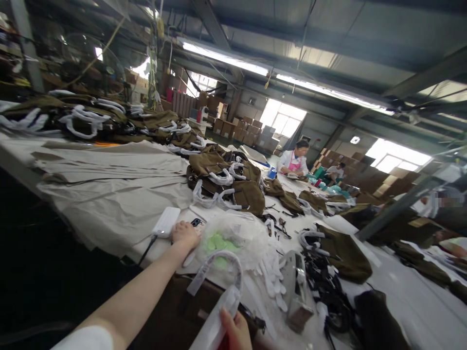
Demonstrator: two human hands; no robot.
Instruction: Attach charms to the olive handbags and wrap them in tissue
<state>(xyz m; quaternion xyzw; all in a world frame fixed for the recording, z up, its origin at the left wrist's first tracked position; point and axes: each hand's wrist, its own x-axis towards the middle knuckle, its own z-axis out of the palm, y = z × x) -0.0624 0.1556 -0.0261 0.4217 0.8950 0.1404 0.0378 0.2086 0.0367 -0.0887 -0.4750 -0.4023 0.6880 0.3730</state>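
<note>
My left hand (pixel 185 235) reaches over the table edge beside a phone (pixel 197 223) and a white power bank (pixel 167 221) with a black cable. Its fingers are curled down, and what lies under them is hidden. Low in the view, my right hand (pixel 235 329) has its thumb and fingers closed on a bag handle wrapped in white film (pixel 215 318). That handle arches up from a dark brown bag (pixel 175 311) at the table's near edge. Just behind the handle lies a clear plastic bag (pixel 248 238) with light green pieces (pixel 221 241) in it.
A metal tape dispenser (pixel 296 287) stands right of the handle, near black straps (pixel 324 282). Olive bags (pixel 250 194) are piled further back. Stacked grey fabric (pixel 109 170) covers the left. A person in a pink apron (pixel 295 163) works across the table.
</note>
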